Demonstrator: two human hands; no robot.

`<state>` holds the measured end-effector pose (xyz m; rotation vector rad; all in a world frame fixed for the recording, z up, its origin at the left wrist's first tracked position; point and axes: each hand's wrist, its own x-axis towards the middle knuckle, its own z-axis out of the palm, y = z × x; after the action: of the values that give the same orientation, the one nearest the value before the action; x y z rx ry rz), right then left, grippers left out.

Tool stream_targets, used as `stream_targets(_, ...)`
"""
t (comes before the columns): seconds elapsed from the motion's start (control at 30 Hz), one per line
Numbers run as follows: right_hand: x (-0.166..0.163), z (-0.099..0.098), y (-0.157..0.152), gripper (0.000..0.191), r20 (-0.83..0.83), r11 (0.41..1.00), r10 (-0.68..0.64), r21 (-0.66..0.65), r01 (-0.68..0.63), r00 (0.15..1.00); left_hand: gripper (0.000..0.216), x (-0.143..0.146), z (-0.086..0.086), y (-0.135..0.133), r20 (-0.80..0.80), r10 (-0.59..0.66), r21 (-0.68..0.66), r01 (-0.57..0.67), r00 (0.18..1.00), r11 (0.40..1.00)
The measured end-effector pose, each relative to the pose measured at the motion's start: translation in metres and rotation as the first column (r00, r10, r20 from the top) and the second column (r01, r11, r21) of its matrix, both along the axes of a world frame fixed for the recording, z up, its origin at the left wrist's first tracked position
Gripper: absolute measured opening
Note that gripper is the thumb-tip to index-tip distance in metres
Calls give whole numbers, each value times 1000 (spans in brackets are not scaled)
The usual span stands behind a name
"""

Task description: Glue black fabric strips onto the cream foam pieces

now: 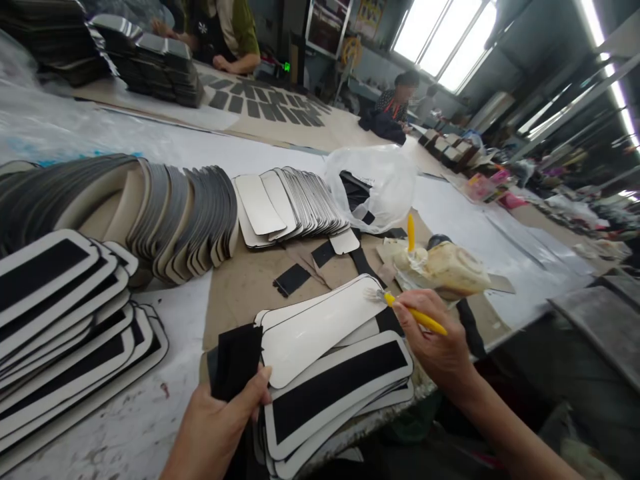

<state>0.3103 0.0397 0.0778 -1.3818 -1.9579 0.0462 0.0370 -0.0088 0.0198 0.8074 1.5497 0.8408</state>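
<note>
My right hand (pixel 440 340) grips a yellow-handled brush (pixel 417 319); its pale bristles touch the right end of a long white panel (pixel 320 327) with rounded corners. That panel shows a wet-looking shine and lies over other panels. My left hand (pixel 225 420) pinches a black fabric strip (pixel 237 360) at the panel's left end, with the thumb beside the panel's edge. Just in front lies a stack of white-edged panels with black centre strips (pixel 340 390). A stained, glue-coated container (pixel 445 267) sits right of the brush, with another yellow handle (pixel 411 232) standing up from it.
Stacked black-centred panels (pixel 45 327) fill the left side. Behind them stand rows of curved grey pieces (pixel 185 220) and fanned white panels (pixel 295 203). A plastic bag (pixel 375 180) holds black pieces. Across the table, a person in green sleeves (pixel 245 40) is at work; another person (pixel 395 103) sits farther back.
</note>
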Motion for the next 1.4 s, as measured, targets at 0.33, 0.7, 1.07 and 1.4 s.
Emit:
stream_targets(0.33, -25, 9, -20, 13, 128, 961, 262, -126, -246, 957, 47, 5, 1, -1, 21, 56, -24, -56, 998, 998)
stream_targets(0.7, -125, 29, 1, 22, -513, 667, 245, -527, -527, 823, 35, -13, 48, -17, 267, -136, 192, 86, 954, 978)
stream_targets(1.07, -131, 20, -8, 36, -683, 623, -95, -608, -492, 724, 35, -3, 53, -29, 424, -66, 162, -4, 903, 987)
stream_targets(1.4, -86, 54, 2, 33, -850, 678, -174, -469, -566, 497, 36, 7, 39, -48, 364, -280, 116, 255, 888, 960)
